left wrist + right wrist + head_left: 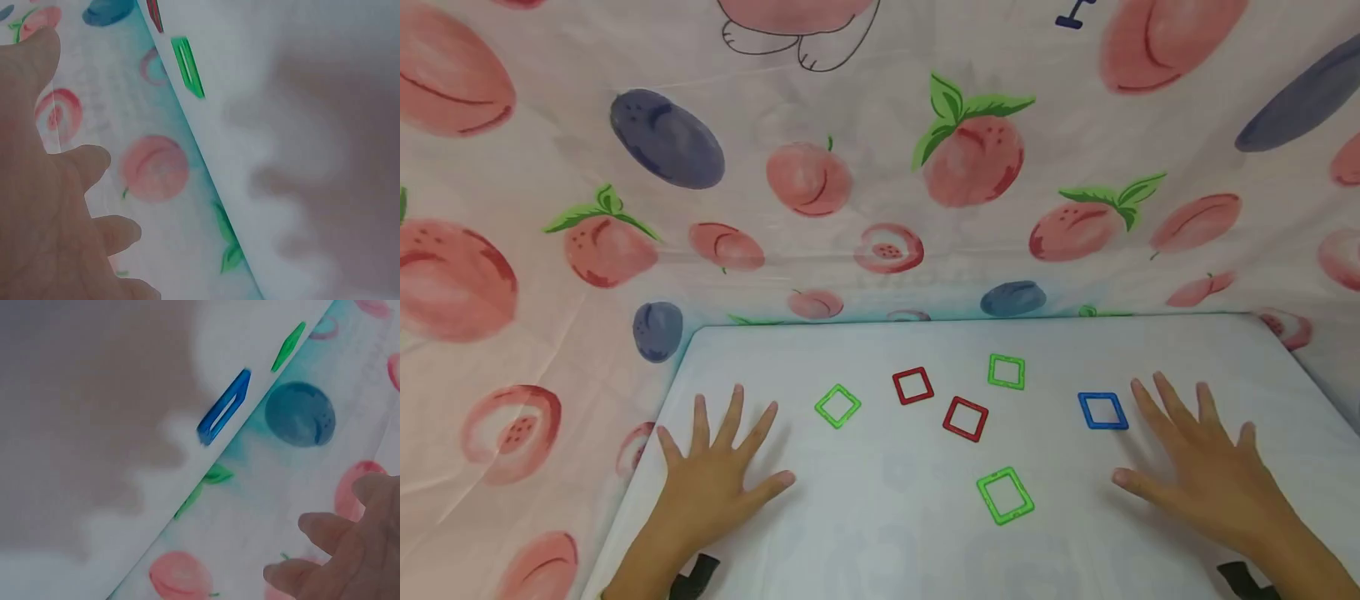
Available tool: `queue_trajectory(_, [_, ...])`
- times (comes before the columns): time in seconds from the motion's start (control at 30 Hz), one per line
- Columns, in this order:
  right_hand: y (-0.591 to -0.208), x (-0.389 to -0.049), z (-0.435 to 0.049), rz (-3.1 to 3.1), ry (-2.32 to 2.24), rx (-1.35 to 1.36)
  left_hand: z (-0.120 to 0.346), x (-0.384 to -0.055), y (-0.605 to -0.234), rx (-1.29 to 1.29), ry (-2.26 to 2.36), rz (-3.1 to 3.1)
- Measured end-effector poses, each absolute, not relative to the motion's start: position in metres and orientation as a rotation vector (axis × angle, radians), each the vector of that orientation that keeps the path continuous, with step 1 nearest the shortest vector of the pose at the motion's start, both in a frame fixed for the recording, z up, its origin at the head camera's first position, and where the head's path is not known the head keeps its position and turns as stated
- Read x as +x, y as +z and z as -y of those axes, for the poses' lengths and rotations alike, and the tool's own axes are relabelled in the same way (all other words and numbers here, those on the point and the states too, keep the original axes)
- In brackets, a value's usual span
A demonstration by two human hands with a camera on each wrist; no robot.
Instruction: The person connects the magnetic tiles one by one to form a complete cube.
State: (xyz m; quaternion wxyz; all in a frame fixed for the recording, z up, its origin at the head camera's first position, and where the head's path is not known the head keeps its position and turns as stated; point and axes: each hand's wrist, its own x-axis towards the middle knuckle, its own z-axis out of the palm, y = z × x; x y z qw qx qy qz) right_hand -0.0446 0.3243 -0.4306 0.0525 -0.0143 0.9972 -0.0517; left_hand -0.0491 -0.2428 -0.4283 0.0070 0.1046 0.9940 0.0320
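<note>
Both hands are spread wide over the white tabletop (pixel 880 542), holding nothing. The left hand (pixel 715 483) is at the left side, nearest a green square frame (pixel 819 407) turned like a diamond. At the right, the right hand (pixel 1206 475) has its fingertips close to a blue square frame (pixel 1083 411). Between the hands lie two red square frames (pixel 895 389) (pixel 949 427) and two more green ones (pixel 991 372) (pixel 984 497). The left wrist view shows the left hand (pixel 56 187) with fingers apart; the right wrist view shows the right hand (pixel 356 544) likewise, beyond the blue frame (pixel 215 419).
A cloth (pixel 880 100) printed with peaches and dark blue fruit hangs behind the table and along its left side. The table's back edge (pixel 775 324) runs just past the frames. Dark bands (pixel 696 575) show at the wrists.
</note>
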Motion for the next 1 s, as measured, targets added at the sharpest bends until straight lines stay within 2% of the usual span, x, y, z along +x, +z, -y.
queue_trajectory(0.27, [-0.425, -0.046, -0.288, -2.896, -0.343, -0.181, 0.192, -0.055, -0.431, 0.566, 0.226, -3.063])
queue_trajectory(0.63, [-0.43, -0.053, -0.243, -2.908, -0.543, -0.392, 0.101, -0.082, -0.437, 0.961, 0.421, -2.897])
queue_trajectory(1.0, [-0.454, -0.073, -0.219, -2.654, -0.779, -0.682, 0.032, -0.113, -0.466, 0.767, 0.505, -2.873])
